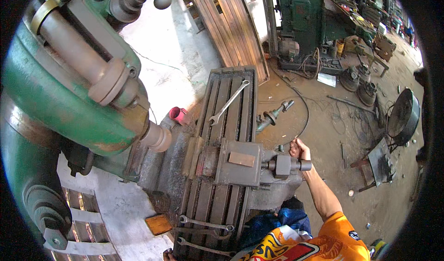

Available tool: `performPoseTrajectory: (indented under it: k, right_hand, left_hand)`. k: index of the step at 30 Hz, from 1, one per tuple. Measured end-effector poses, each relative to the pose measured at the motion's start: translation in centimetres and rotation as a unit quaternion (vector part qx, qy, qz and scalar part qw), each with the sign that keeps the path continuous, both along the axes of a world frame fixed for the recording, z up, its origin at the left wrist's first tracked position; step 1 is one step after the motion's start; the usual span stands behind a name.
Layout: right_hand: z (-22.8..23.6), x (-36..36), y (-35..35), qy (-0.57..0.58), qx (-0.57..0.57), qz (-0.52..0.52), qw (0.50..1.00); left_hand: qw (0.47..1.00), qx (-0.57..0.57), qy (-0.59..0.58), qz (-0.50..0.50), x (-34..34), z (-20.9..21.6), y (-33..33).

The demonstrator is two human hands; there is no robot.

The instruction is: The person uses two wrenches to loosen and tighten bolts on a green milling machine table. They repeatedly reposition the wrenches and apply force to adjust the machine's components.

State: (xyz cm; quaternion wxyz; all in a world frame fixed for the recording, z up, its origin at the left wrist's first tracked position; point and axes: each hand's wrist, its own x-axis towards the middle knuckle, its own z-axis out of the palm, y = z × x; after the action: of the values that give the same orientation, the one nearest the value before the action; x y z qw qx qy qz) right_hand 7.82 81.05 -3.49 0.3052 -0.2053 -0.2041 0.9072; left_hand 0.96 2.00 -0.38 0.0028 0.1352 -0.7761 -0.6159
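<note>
The right hand (299, 149) is closed around something at the end of the vise screw (287, 165), on the right side of the machine; the handle itself is hidden inside the fist. The arm comes up from the lower right, out of an orange sleeve. Of the left hand (168, 256) only a small part shows at the bottom edge, near the low end of the slotted machine table (240, 92), and I cannot tell if its fingers are spread or closed.

The grey vise (238, 168) sits across the middle of the table, and a flat rusty-brown piece (241, 159) lies on top of it. A long spanner (228, 102) lies diagonally on the far part of the table. Two more spanners (206, 224) lie on the near part, close to the left hand. A pink cup-like thing (177, 114) stands just beside the table's left edge; what is inside cannot be seen. The big green machine head (64, 94) hangs over the left.
</note>
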Motion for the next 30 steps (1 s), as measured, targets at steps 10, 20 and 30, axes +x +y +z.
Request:
performPoseTrajectory:
  k: [10,20,30]
  right_hand:
    - [18.7,-4.3,8.4,0.277,0.195,0.105,0.935]
    - [27.8,3.8,-8.1,0.121,0.585,0.512,0.617]
    - [28.2,8.3,-14.7,-0.208,0.69,0.069,0.69]
  left_hand:
    - [1.0,0.003,0.005,-0.001,-0.3,-0.2,0.4]
    - [0.987,-0.127,0.086,0.053,-0.5,-1.5,1.8]
    - [0.969,-0.214,0.121,0.023,-2.8,8.8,9.5]
